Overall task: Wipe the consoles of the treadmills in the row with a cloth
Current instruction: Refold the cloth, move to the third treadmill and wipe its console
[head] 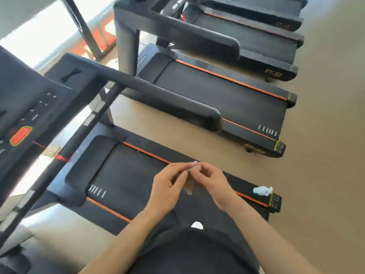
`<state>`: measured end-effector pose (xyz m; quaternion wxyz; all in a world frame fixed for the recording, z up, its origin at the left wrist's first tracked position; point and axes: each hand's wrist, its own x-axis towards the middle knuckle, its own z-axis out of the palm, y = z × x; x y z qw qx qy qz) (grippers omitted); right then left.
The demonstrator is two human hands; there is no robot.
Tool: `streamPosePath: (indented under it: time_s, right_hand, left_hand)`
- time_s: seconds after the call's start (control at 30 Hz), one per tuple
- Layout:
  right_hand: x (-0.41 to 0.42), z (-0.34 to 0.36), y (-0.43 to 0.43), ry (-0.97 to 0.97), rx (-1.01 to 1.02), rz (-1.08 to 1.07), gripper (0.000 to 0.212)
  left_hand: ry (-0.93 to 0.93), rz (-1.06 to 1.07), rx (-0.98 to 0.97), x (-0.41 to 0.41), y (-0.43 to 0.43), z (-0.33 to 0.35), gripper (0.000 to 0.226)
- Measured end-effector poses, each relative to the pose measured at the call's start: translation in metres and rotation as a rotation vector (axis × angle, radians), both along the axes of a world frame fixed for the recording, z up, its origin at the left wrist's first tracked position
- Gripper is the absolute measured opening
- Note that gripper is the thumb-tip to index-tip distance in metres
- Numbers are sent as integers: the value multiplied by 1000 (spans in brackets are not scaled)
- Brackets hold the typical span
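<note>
While both hands meet just above the nearest treadmill's belt [126,175], the left hand [167,186] and the right hand [211,180] have their fingertips brought together around a small pale scrap, the cloth [188,187], of which only a thin beige corner hangs below the fingers; it is too blurred to say whether they are folding it, unfolding it or merely pinching it, but neither hand is spread flat and neither touches the machine. Judged from that, wiping is not under way at this instant: the cloth is being readied rather than pressed to a surface. Relative to the belt, the console [29,113] of this same treadmill sits off to the upper left, well apart from the hands, with its red stop button [20,135] and a few white button marks showing; nothing on it tells whether it has been wiped. A small white spray bottle [262,191] lies on the side rail at the belt's far right end, near the right hand but not touching it. Beyond the belt, the next treadmill [217,95] and at least two more stretch away in the row, their consoles mostly out of view, so most of the job appears to remain.
</note>
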<state>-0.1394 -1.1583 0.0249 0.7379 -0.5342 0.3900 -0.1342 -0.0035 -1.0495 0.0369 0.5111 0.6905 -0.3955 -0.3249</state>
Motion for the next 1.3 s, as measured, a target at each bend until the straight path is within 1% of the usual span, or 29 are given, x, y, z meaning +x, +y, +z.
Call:
streamPosePath:
  time_s: [0.07, 0.13, 0.2, 0.27, 0.33, 0.4, 0.47, 0.5, 0.6, 0.67, 0.73, 0.83, 0.9, 0.97, 1.03, 1.13, 1.2, 1.23, 1.3]
  right_hand:
    - [-34, 2, -21, -8, -22, -109, 17]
    - [-62, 0, -45, -17, -29, -214, 14]
    - [-85, -5, -71, -12, -37, -319, 9]
    - [-103, -10, -98, 19, -68, -403, 7]
    - [-118, -15, -133, 60, -116, -478, 6]
    - [-130, -17, -173, 117, -150, -545, 8]
    - [-137, -17, -215, 173, -177, -580, 9]
    - [-140, -16, -235, 195, -182, -583, 9]
    - [-142, -15, -300, 274, -203, -576, 15]
    - [-140, -12, -338, 293, -231, -563, 21]
    - [-134, -6, -379, 307, -269, -569, 20]
    - [-127, 0, -432, 338, -306, -538, 27]
    - [-124, 0, -465, 372, -290, -512, 25]
    - [-118, -1, -501, 373, -261, -472, 19]
    - [-107, -4, -539, 353, -229, -427, 11]
    - [-92, -13, -596, 316, -170, -321, 9]
    - [-84, -24, -642, 325, -200, -254, 31]
    - [-80, -30, -668, 327, -215, -234, 33]
    - [-73, -39, -721, 332, -207, -203, 15]
  left_hand:
    - [43, -76, 19, -25, -31, 1, 33]
    - [5, -184, -1, -45, -62, -2, 34]
    - [-56, -265, 10, -60, -95, -6, 40]
    - [-86, -304, 91, -71, -128, -14, 43]
    - [-65, -345, 224, -76, -168, -26, 43]
    - [-107, -428, 290, -77, -212, -38, 37]
    - [-147, -503, 316, -78, -258, -45, 16]
    - [-148, -521, 324, -78, -280, -47, 4]
    - [-145, -521, 359, -74, -347, -52, 21]
    - [-86, -504, 377, -65, -388, -56, 21]
    - [9, -496, 387, -54, -432, -57, 16]
    - [218, -451, 359, -42, -487, -51, 11]
    - [358, -379, 341, -37, -519, -44, 16]
    - [439, -317, 327, -33, -551, -40, 22]
    - [463, -264, 313, -29, -587, -40, 19]
    - [430, -188, 292, -21, -644, -42, 12]
    - [408, -139, 279, -15, -686, -40, 10]
    - [396, -120, 282, -12, -709, -39, 9]
    - [367, -75, 301, -6, -754, -36, 6]
